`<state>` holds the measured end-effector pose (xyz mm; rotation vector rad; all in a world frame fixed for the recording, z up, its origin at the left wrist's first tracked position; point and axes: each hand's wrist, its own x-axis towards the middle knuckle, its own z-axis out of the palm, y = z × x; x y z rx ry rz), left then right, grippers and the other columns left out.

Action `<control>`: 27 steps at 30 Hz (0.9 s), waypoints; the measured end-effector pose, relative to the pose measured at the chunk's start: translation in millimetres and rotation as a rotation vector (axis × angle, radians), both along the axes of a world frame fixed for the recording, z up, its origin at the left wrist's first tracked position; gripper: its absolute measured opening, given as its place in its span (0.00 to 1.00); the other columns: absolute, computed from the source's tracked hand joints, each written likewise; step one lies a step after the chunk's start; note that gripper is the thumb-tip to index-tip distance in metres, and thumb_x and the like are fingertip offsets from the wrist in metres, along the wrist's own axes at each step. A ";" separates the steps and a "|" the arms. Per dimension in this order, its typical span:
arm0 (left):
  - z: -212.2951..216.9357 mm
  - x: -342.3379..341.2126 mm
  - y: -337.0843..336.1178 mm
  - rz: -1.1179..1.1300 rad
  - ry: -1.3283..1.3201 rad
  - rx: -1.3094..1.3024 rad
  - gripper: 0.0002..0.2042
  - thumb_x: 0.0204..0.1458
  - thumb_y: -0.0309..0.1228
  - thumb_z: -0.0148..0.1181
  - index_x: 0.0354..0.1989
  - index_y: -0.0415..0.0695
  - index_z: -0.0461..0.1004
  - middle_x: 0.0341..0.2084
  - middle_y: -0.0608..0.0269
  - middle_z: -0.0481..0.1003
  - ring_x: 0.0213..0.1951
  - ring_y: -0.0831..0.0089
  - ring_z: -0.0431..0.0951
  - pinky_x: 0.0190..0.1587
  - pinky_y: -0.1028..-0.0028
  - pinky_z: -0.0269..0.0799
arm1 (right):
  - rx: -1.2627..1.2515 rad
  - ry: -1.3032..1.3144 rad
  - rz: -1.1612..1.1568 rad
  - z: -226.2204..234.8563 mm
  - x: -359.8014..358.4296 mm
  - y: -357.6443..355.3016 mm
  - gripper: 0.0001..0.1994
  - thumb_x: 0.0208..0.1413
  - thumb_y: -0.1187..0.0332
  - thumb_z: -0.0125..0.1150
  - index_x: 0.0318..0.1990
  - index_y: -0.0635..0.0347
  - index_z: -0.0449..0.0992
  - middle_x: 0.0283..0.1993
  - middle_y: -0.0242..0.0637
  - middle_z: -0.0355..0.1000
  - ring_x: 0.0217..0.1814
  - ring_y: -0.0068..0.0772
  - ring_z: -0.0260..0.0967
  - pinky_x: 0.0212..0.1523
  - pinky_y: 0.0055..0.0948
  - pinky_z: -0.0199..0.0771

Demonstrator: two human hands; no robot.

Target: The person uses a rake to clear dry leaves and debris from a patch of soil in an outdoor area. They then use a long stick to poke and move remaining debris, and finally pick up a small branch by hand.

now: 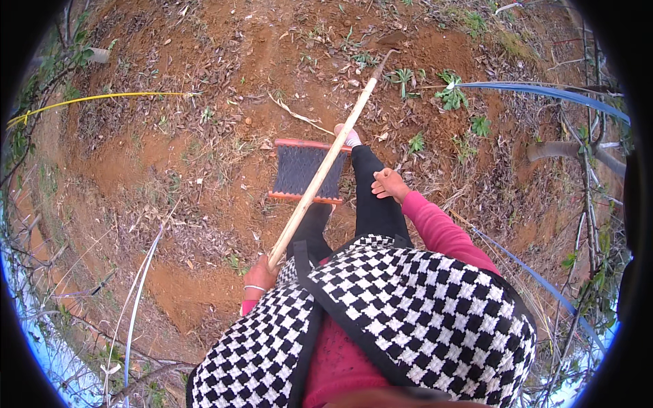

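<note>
My left hand [260,275] is wrapped round the lower end of a long pale wooden handle, close to my left hip. This hoe [330,158] slants up and away to the right, and its dark, soil-coloured head rests at the dug earth; the blade's outline is hard to make out. My right hand [390,184] is off the handle, over my right leg by the knee, fingers loosely stretched and nothing seen in them. Beneath the handle stands a low folding stool [289,171] with reddish bars and a dark woven seat, beside my legs.
Small green plants [452,95] grow near the hoe head, among dry leaves on reddish soil. A yellow strap [102,96] stretches in from the left, blue straps [544,88] from the right. Bare branches [590,170] and a cut trunk [547,151] stand at the right.
</note>
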<state>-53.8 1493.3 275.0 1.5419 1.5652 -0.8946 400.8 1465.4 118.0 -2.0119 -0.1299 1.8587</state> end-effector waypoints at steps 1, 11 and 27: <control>-0.3 -1.9 0.9 -0.021 -0.023 0.000 0.20 0.49 0.49 0.60 0.43 0.49 0.67 0.30 0.41 0.78 0.35 0.42 0.79 0.39 0.49 0.73 | -0.032 -0.045 -0.048 3.8 7.0 -11.7 0.12 0.64 0.60 0.51 0.40 0.60 0.66 0.31 0.37 0.75 0.26 0.27 0.75 0.24 0.26 0.78; 13.5 -58.6 31.4 -0.011 -0.079 0.017 0.27 0.47 0.57 0.61 0.45 0.48 0.71 0.35 0.45 0.78 0.39 0.45 0.78 0.40 0.52 0.72 | -0.037 -0.165 -0.152 32.8 15.5 -104.1 0.10 0.63 0.62 0.51 0.40 0.59 0.66 0.31 0.39 0.76 0.26 0.28 0.76 0.24 0.27 0.78; 146.5 -89.7 101.3 0.779 -0.836 0.118 0.17 0.56 0.31 0.58 0.52 0.37 0.70 0.39 0.53 0.76 0.23 0.71 0.77 0.23 0.74 0.75 | 0.028 -0.227 -0.019 28.7 -11.2 -77.4 0.11 0.63 0.61 0.52 0.35 0.61 0.68 0.30 0.38 0.77 0.25 0.27 0.76 0.22 0.28 0.78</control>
